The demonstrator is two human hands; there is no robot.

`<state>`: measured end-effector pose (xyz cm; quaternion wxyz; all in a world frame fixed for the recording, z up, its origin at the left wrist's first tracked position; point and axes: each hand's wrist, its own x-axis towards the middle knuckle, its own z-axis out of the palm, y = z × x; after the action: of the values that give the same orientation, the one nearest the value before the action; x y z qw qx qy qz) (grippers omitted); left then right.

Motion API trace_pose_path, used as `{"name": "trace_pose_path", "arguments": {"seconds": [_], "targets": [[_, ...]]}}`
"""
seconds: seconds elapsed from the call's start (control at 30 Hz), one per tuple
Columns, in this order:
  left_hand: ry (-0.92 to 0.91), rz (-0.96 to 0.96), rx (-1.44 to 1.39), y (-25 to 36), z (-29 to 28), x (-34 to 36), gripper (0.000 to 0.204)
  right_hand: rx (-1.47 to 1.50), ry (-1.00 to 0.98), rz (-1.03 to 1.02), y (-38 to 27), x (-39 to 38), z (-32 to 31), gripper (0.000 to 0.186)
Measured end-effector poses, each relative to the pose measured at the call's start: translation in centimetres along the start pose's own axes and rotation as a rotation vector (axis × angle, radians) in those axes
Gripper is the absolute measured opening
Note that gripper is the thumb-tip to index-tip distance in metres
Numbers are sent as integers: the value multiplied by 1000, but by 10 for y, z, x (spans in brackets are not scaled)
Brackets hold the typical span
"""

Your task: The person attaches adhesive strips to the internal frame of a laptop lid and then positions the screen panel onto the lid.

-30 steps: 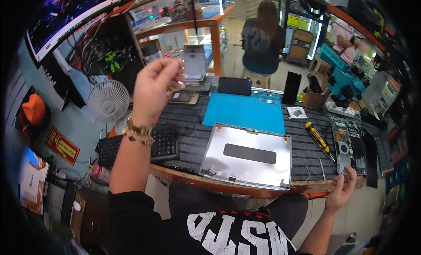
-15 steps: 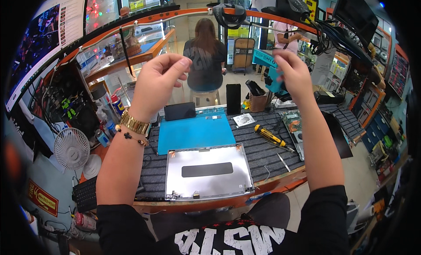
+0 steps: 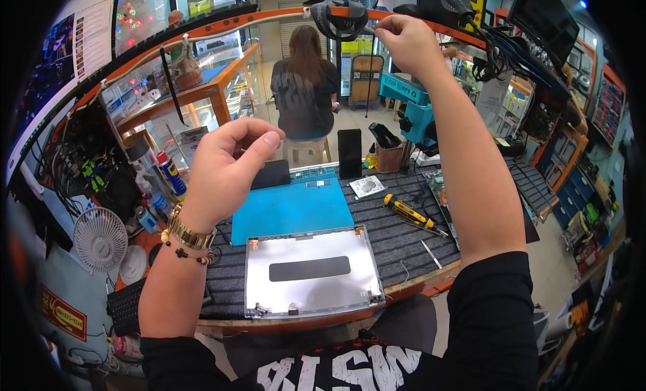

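Observation:
My right hand is raised high by the orange bar, its thumb and fingers pinched. From its fingertips hangs a thin dark strip. My left hand hovers over the left side of the blue mat, fingers curled toward the thumb; whatever they may hold is too small to see. Below both hands, a silver laptop lid lies inner side up at the bench's front edge, a dark rectangular patch across its middle. Neither hand touches it.
A yellow-black screwdriver and a white pen-like tool lie right of the lid. Behind stand a black phone-like slab and a brown holder. An orange bar with cables crosses ahead. A person sits beyond. A fan stands left.
My right hand has risen up and to the left, and the thin strip now shows hanging from it. My left hand has dropped lower and slightly left. The view has shifted a little.

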<state>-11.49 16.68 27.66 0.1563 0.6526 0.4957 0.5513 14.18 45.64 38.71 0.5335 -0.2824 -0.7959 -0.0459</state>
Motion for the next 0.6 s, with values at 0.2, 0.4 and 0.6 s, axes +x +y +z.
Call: {"name": "trace_pose_path", "arguments": {"seconds": [0.2, 0.4, 0.6], "targets": [[-9, 13, 4, -4, 0, 2, 28, 51, -9, 3, 1, -1, 0, 26], [-16, -4, -33, -11, 3, 5, 27, 37, 26, -64, 2, -1, 1, 22], [-32, -19, -38, -12, 11, 6, 26, 69, 56, -92, 2, -7, -5, 20]]}}
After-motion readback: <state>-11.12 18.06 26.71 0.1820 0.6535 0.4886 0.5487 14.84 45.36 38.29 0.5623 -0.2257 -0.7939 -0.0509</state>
